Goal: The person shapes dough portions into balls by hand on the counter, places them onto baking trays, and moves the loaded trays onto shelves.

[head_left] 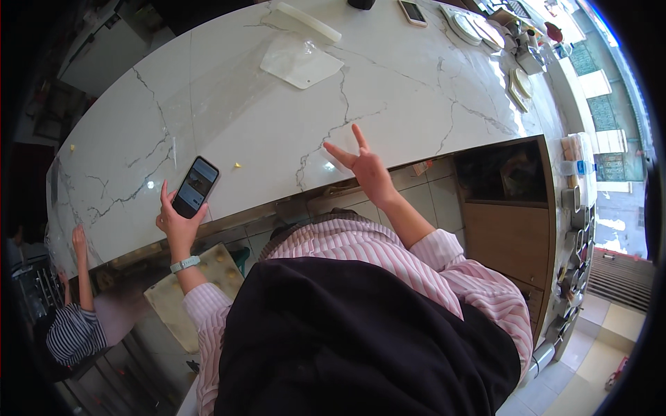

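My left hand (180,229) grips a dark smartphone (187,201) with a lit screen, held over the near edge of the white marble-patterned table (250,118). A pale watch (185,263) is on that wrist. My right hand (373,173) is raised by the table edge and holds nothing. Two of its fingers are stretched apart, while the rest look curled in. Beyond the hands lie a translucent white sheet (300,64) and a pale bar-shaped piece (309,22). A small yellow crumb (237,165) lies to the right of the smartphone.
At the left, another person in a striped top (73,338) rests a hand (80,243) by the table. A pale tray (177,305) with round spots is below the table edge. A wooden cabinet (503,239) stands at right. Another phone (413,12) and plates (461,26) lie far back.
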